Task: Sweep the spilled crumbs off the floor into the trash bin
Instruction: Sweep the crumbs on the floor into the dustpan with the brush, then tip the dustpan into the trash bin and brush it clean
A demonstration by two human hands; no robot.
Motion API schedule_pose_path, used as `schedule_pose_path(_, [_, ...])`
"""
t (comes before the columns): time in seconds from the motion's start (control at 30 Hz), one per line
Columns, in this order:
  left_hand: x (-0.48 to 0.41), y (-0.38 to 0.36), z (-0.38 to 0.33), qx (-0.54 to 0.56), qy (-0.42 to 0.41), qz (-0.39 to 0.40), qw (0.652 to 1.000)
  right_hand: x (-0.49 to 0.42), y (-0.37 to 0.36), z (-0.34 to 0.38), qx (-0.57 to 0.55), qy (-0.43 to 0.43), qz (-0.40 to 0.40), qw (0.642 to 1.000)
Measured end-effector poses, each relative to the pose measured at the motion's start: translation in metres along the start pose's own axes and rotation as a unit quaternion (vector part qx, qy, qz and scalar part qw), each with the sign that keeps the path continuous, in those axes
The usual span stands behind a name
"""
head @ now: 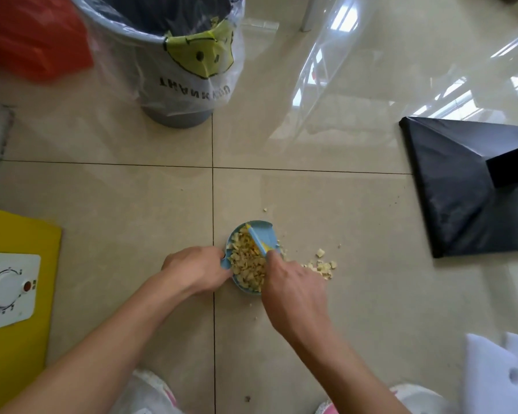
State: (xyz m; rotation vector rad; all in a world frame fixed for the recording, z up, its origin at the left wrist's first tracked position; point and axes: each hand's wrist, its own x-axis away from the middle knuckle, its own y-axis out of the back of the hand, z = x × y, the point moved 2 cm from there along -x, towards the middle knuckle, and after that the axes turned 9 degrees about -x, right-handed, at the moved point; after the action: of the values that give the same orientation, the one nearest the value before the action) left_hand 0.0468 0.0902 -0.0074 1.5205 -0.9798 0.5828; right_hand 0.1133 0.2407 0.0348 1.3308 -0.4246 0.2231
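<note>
A small blue dustpan [268,234] rests on the beige tiled floor, heaped with pale yellow crumbs [248,264]. My left hand [196,268] grips its handle on the left side. My right hand [293,286] holds a small blue and yellow brush [259,242], whose head lies over the pan. More crumbs [322,265] lie loose on the floor just right of the pan, with a few stray bits further out. The grey trash bin [174,115], lined with a clear bag bearing a yellow smiley, stands at the upper left, well beyond the pan.
A black square stand base [449,186] sits on the right. A yellow panel with a white dial [9,291] lies at the left edge, a red bag [33,40] at the top left, white foam [497,372] at the bottom right. My feet [150,392] show at the bottom.
</note>
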Motion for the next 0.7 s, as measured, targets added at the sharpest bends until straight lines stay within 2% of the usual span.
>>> schedule_pose_path(0.07, [0.002, -0.002, 0.002, -0.004, -0.009, -0.009, 1.0, 0.01, -0.004, 0.003, -0.024, 0.002, -0.017, 1.0])
schedule_pose_path(0.17, [0.005, -0.004, 0.011, 0.02, -0.027, -0.009, 0.999, 0.023, -0.001, -0.003, -0.099, 0.015, -0.09, 0.991])
schedule_pose_path(0.3, [0.017, 0.011, 0.034, 0.084, -0.062, -0.002, 0.994, 0.033, 0.026, -0.02, -0.286, -0.016, -0.146, 0.947])
schedule_pose_path(0.37, [0.029, 0.026, 0.046, 0.101, -0.072, -0.009, 0.992, 0.031, 0.044, -0.027, -0.433, -0.029, -0.144, 0.889])
schedule_pose_path(0.47, [0.043, 0.05, 0.064, 0.123, -0.063, -0.042, 0.99, 0.021, 0.071, -0.031, -0.591, -0.044, -0.13, 0.795])
schedule_pose_path(0.57, [0.06, 0.08, 0.077, 0.135, -0.061, -0.083, 0.986, -0.003, 0.092, -0.029, -0.694, -0.056, -0.105, 0.71])
schedule_pose_path(0.7, [0.09, 0.132, 0.083, 0.199, -0.106, -0.126, 0.966, -0.046, 0.13, 0.0, -0.786, -0.003, -0.052, 0.616])
